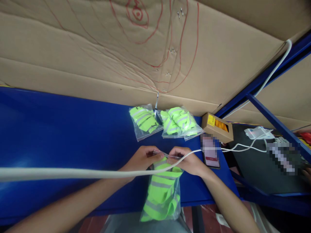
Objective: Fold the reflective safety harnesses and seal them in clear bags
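Observation:
My left hand (144, 157) and my right hand (186, 160) pinch the top edge of a clear plastic bag (160, 197). Inside the bag lies a folded neon-green strap with grey reflective stripes. The bag hangs down over the front edge of the blue table, with its lower end over the dark seat. Both thumbs press close together at the bag's mouth; whether it is sealed there I cannot tell. Farther back on the table lie several similar filled bags, one on the left (144, 121) and an overlapping group on the right (179, 121).
A white cable (85, 173) crosses in front of my forearms. To the right are a phone (211, 152) and a cardboard box (217, 127) with orange contents. A cardboard wall (97, 48) rises behind the blue table (60, 129). Someone's hand (307, 173) shows at the far right edge.

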The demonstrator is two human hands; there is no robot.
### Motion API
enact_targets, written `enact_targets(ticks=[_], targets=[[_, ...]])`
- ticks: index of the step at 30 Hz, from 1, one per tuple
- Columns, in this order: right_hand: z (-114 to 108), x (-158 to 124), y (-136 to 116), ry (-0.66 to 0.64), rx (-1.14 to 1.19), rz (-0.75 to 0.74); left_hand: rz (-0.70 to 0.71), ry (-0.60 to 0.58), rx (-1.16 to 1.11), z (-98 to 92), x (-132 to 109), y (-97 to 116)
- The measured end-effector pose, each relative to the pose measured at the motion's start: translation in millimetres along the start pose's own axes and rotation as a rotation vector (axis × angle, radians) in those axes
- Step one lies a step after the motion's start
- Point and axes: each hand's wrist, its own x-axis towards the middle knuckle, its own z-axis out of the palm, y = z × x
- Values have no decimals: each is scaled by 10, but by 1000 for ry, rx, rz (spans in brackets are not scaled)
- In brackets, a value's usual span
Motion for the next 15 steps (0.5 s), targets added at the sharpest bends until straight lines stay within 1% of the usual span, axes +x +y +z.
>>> enact_targets(ticks=[3, 6, 9, 12, 15], targets=[[17, -7, -5, 1, 5, -4, 83, 18, 12, 14, -34, 37], [22, -13, -40, 5, 22, -1, 108, 17, 25, 17, -40, 65], [38, -13, -72, 10, 34, 2, 57, 6, -7, 20, -25, 67], [69, -14, -88, -3, 27, 1, -33, -45, -36, 35, -26, 64], [89, -24, -112, -17, -9, -16, -56, -62, -34, 46, -50, 66]])
